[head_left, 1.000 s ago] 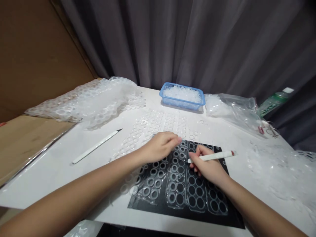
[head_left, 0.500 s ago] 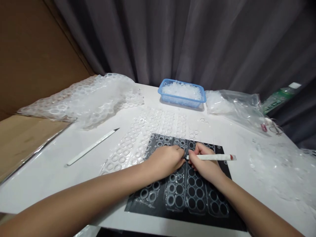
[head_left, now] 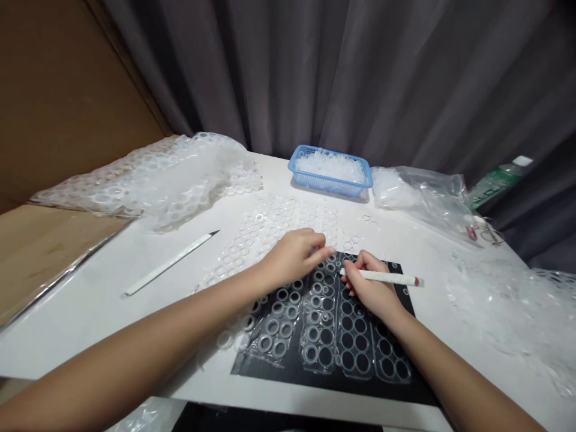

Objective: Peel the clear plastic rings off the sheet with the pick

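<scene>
My right hand (head_left: 371,285) grips a slim, pen-like tool (head_left: 391,277) wrapped in white with a red mark at its rear end. Its tip meets the clear plastic strips of rings (head_left: 320,318), which lie side by side on a black mat (head_left: 292,380). Over the mat's upper left part is my left hand (head_left: 299,255), fingers curled and thumb pointing right; anything between them is too small to make out. Beyond and left of it, several loose translucent rings (head_left: 231,252) spread over the white table.
A similar white tool (head_left: 171,262) with a dark pointed tip lies on the left. Ring-punched plastic sheets (head_left: 180,180) are heaped behind it. At the back stand a blue basket (head_left: 333,183) of clear pieces, a plastic bag (head_left: 418,192) and a green bottle (head_left: 497,183). Plastic scraps (head_left: 508,318) cover the right.
My left hand has lifted off the strips and moved up and left, away from the tool tip. The right hand stays near the same spot with its tool. The view has shifted slightly.
</scene>
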Demonstrator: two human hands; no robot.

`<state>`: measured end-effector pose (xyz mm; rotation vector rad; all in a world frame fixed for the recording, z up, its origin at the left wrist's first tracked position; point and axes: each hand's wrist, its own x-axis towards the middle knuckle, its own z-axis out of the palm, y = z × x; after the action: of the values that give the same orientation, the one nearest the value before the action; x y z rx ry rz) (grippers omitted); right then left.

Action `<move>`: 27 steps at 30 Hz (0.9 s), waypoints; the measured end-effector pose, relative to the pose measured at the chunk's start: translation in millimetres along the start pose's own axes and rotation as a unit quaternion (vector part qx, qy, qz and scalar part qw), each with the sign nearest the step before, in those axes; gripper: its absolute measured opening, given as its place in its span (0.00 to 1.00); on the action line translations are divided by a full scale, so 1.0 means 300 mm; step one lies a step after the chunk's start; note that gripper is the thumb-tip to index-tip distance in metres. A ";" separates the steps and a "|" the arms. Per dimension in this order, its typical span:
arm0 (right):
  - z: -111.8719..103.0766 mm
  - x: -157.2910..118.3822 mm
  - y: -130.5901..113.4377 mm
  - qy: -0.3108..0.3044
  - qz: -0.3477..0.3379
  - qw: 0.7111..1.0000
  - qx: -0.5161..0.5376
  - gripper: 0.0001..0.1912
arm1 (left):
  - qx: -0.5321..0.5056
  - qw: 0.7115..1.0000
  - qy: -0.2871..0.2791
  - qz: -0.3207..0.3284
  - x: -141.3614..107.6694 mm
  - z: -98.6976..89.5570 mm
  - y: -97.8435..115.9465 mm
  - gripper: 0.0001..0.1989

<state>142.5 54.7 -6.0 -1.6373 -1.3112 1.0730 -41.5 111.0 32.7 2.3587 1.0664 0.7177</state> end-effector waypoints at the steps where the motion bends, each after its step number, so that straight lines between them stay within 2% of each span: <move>1: 0.001 0.001 -0.001 -0.003 0.000 1.000 -0.009 0.16 | 0.032 0.999 -0.012 0.018 -0.006 0.018 -0.003 0.15; 7: 0.002 0.003 0.000 -0.004 -0.026 0.996 -0.080 0.15 | 0.115 0.986 -0.090 0.077 -0.045 0.100 0.007 0.08; 11: -0.005 0.023 -0.019 -0.011 -0.047 0.988 -0.146 0.12 | 0.201 0.972 -0.105 0.063 -0.055 0.129 0.019 0.08; 14: -0.010 0.058 -0.049 -0.020 -0.088 0.974 -0.210 0.11 | 0.241 0.961 -0.130 0.046 -0.041 0.135 0.027 0.10; 16: -0.012 0.083 -0.064 -0.039 -0.098 0.967 -0.233 0.10 | 0.223 0.962 -0.149 0.044 -0.020 0.120 0.030 0.09; 18: -0.013 0.102 -0.068 -0.055 -0.089 0.967 -0.231 0.10 | 0.155 0.976 -0.147 0.037 0.008 0.082 0.026 0.08; 19: -0.013 0.107 -0.066 -0.057 -0.084 0.970 -0.220 0.10 | 0.105 0.985 -0.132 0.023 0.024 0.054 0.021 0.07; 21: -0.010 0.112 -0.054 -0.055 -0.075 0.980 -0.177 0.09 | 0.000 0.997 -0.066 -0.035 0.056 -0.010 0.010 0.08; 23: -0.006 0.114 -0.037 -0.057 -0.058 0.991 -0.104 0.09 | -0.061 0.995 0.002 -0.083 0.086 -0.071 -0.001 0.12; 25: -0.001 0.117 -0.022 -0.042 -0.027 0.999 -0.016 0.09 | -0.043 0.996 0.015 -0.071 0.111 -0.106 -0.007 0.18; 27: 0.005 0.122 -0.012 -0.013 -0.001 0.999 0.045 0.10 | 0.026 0.999 -0.005 -0.019 0.125 -0.104 -0.007 0.19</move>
<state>144.2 91.3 -8.7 -1.5603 -1.2617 1.1403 -40.7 147.4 65.4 2.3764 1.1336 0.6715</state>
